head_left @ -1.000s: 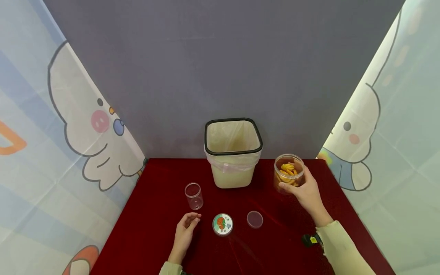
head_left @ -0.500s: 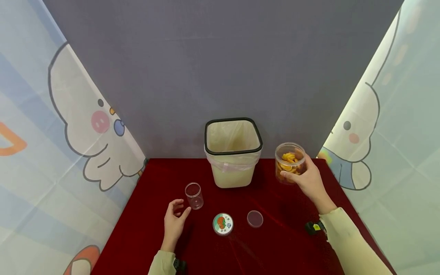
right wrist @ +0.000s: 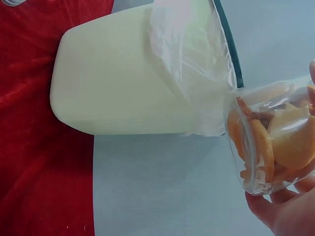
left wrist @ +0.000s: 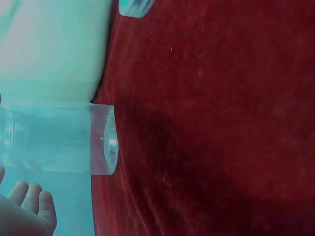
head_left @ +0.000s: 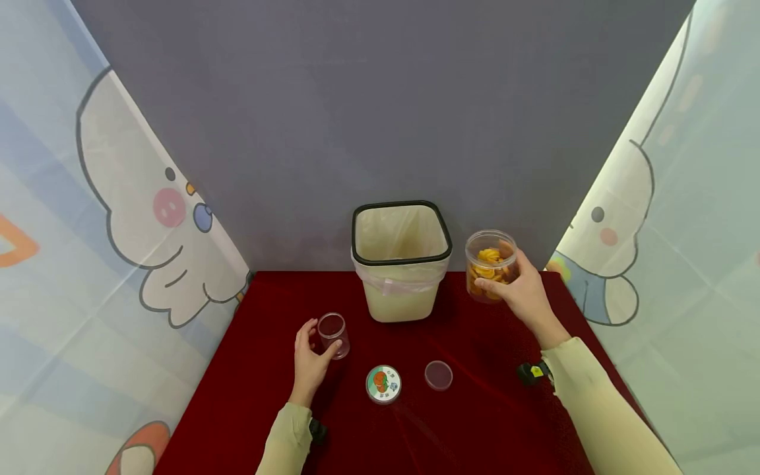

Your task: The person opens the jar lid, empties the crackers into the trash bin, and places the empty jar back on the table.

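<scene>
My right hand (head_left: 527,298) grips a clear jar (head_left: 481,280) of yellow-orange biscuits (head_left: 489,258), held upright above the cloth, right of the bin. In the right wrist view the biscuits (right wrist: 288,140) show through the jar wall, and fingers (right wrist: 275,209) lie along its side. My left hand (head_left: 310,369) is spread about an empty clear jar (head_left: 332,326) standing on the cloth, thumb on the near side. The left wrist view shows this jar (left wrist: 59,140) with several fingers (left wrist: 32,199) apart from it.
A cream bin (head_left: 400,300) with a black rim and a plastic liner stands at the back. On the red cloth (head_left: 380,442) lie a round lid with a tomato-like picture (head_left: 383,384) and a plain clear lid (head_left: 439,375). A grey wall (head_left: 380,132) rises behind.
My left hand has shifted left, then forward, and now surrounds the empty jar. The right hand has raised the biscuit jar and brought it slightly left.
</scene>
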{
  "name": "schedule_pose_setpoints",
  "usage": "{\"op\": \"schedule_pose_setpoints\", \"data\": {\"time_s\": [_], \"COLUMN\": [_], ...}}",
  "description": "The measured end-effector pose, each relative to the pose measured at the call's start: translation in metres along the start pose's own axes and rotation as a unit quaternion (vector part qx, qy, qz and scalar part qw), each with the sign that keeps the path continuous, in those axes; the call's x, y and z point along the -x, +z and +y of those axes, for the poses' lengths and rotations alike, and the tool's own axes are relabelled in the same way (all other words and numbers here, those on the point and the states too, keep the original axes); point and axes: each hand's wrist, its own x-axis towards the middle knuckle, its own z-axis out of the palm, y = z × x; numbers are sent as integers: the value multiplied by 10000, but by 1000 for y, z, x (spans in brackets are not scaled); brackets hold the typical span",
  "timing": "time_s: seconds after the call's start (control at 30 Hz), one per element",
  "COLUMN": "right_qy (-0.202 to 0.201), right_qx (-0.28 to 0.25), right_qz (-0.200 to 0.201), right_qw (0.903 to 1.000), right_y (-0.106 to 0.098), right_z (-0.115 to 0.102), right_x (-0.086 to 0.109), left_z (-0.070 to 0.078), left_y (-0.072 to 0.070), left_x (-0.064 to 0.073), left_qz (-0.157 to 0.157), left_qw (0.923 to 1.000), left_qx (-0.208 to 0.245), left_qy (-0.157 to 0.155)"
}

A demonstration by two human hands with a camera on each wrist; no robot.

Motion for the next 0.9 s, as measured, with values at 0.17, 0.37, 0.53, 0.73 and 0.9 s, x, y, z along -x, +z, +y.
{"op": "schedule_pose_setpoints", "data": {"time_s": [0.17, 0.37, 0.53, 0.73, 0.9], "right_qy": [18, 6, -2, 80, -12], "right_qx": [-107, -89, -5, 132, 566], "right_qz": [-67, -117, -96, -233, -321], "right_qw": [9999, 9999, 10000, 9996, 9979], "right_y": [-1, 0, 0, 0, -1], "right_z": [-3, -8, -14, -20, -23], "right_x": [-9, -19, -29, -47, -61], "left_z": [-3, -6, -11, -14, -12], "left_y": [7, 11, 11, 11, 11], "left_x": [-9, -10, -10, -9, -10], "left_qz": [-225, -59, 2, -42, -145], "left_qw": [9996, 9996, 9996, 9988, 9966], "left_qx": [104, 137, 192, 463, 727], "left_qy": [-115, -225, -207, -154, -358]}}
